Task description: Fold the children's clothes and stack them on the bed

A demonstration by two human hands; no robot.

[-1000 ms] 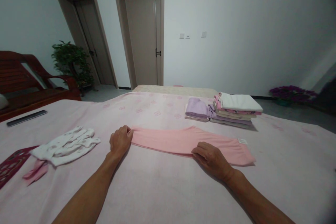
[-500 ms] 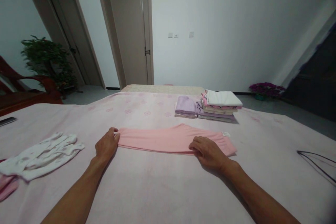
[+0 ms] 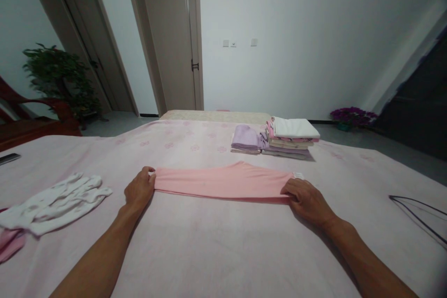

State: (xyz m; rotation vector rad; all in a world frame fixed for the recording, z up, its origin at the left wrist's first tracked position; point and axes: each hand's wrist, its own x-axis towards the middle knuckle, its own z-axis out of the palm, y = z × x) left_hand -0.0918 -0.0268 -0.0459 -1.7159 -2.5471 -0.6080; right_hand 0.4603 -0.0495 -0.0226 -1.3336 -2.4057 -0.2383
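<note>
Pink pants [image 3: 220, 182], folded lengthwise, lie stretched sideways across the bed in front of me. At their left end, the leg hems, my left hand [image 3: 140, 187] pinches the cloth between thumb and fingers. My right hand [image 3: 309, 200] grips the near edge at the waistband end, on the right. A small white tag [image 3: 298, 175] shows just beyond my right fingers. The part of the waistband under that hand is hidden.
Behind the pants stand a stack of folded clothes [image 3: 293, 137] and a lower lilac pile [image 3: 245, 138]. A crumpled white spotted garment [image 3: 59, 202] lies at left, with a pink cloth [image 3: 10, 243] beside it. A phone [image 3: 10, 159] and a black cable [image 3: 415, 209] lie toward the sides.
My right hand has slid right along the pants' near edge to the waistband end, and the cloth there looks straighter. My left hand keeps its pinch on the left end.
</note>
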